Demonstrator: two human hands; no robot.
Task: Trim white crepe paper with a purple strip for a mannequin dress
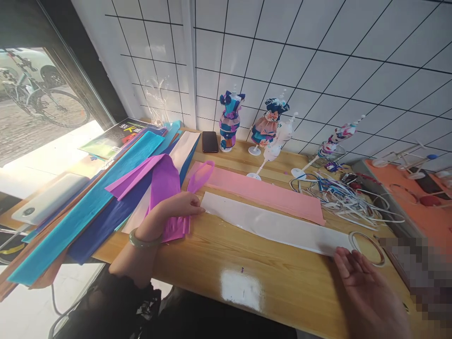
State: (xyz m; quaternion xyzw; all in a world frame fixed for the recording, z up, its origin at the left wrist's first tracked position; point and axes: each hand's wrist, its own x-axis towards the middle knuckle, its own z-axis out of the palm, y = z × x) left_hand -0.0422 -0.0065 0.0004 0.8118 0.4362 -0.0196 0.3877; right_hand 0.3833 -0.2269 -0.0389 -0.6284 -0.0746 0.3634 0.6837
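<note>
A long white strip [268, 221], which looks like crepe paper, lies flat across the wooden table. Its left end is pinched between the thumb and fingers of my left hand [180, 206], which has a pale bangle on its wrist. My right hand [367, 282] is at the strip's right end, palm turned up and fingers stretched out, with the fingertips at its edge. Just behind the white strip is a pink strip [268, 193]. Purple strips [164, 181] lie folded behind and under my left forearm.
Blue strips [106, 193] and other coloured ones are piled at the left beside a white device [51, 197]. Small dressed mannequins [231, 120] and a phone [210, 141] stand near the wall. Tangled white bands [348, 202] and a tape roll [380, 254] are at the right.
</note>
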